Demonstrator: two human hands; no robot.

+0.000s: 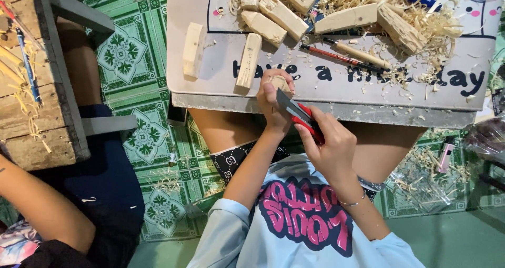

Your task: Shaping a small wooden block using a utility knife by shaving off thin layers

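My left hand [271, 110] pinches a small pale wood piece [279, 82] against the near edge of a low white table [221, 97]. My right hand [332, 144] grips a red utility knife [299, 113]. Its grey blade points up and left, towards the wood piece and my left thumb. Both hands are over my bare knees, just in front of the table edge.
Two pale wood blocks [193, 49] [249, 60] lie on the table, with several more [279, 12] behind among curled shavings [421, 20]. A red pencil [336, 56] lies there too. On the left, another person's arm [42, 205] is beside a rough wooden board [31, 105]. A pink tube [446, 155] lies on the floor.
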